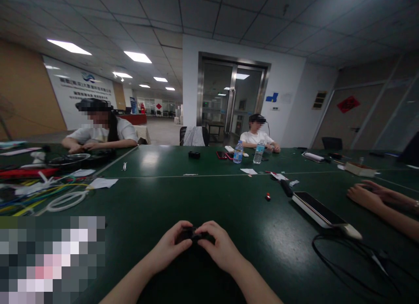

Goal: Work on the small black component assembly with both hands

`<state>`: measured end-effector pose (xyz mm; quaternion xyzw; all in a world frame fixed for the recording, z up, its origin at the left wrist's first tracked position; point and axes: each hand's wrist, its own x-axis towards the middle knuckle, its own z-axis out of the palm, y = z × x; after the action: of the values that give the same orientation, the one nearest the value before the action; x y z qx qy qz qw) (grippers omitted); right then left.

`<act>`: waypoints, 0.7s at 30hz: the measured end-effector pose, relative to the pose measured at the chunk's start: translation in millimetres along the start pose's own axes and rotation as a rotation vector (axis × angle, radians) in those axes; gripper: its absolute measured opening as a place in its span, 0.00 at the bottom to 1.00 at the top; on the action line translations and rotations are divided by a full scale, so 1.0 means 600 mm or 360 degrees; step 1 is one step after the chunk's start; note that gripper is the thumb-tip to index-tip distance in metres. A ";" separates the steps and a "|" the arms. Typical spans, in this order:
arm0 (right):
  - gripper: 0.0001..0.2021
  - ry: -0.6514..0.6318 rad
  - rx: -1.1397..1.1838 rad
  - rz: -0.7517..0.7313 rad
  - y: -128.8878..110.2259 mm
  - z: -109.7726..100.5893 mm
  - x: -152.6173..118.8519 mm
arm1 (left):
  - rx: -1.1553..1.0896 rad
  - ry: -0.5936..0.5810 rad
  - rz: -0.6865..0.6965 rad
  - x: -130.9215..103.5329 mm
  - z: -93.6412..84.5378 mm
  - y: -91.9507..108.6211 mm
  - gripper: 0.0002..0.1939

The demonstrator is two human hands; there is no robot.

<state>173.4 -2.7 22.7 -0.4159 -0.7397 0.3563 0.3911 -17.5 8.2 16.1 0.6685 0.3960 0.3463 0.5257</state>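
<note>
A small black object [194,235] is held between my two hands, just above or on the dark green table [147,216]; its exact kind is too dark to make out. My left hand [172,243] grips its left end between thumb and fingers. From the other side, my right hand [218,243] pinches its right end, the fingertips of both hands almost meeting on top. The underside of the object is hidden in shadow.
Right of my hands lie a phone on a white power bank [322,210], a looped black cable [327,260] and a small red item [268,196]. Tangled cables [62,195] spread at left. Two bottles [238,152] stand farther back. A co-worker's hands [369,195] rest at right.
</note>
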 end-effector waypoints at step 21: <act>0.20 -0.0008 0.0569 0.0567 0.026 0.014 0.005 | -0.0057 -0.0121 -0.0026 -0.003 0.006 -0.002 0.19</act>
<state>170.3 4.3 6.3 -0.4629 -0.5809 0.5459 0.3877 -15.2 5.0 13.8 0.6684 0.3751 0.3234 0.5549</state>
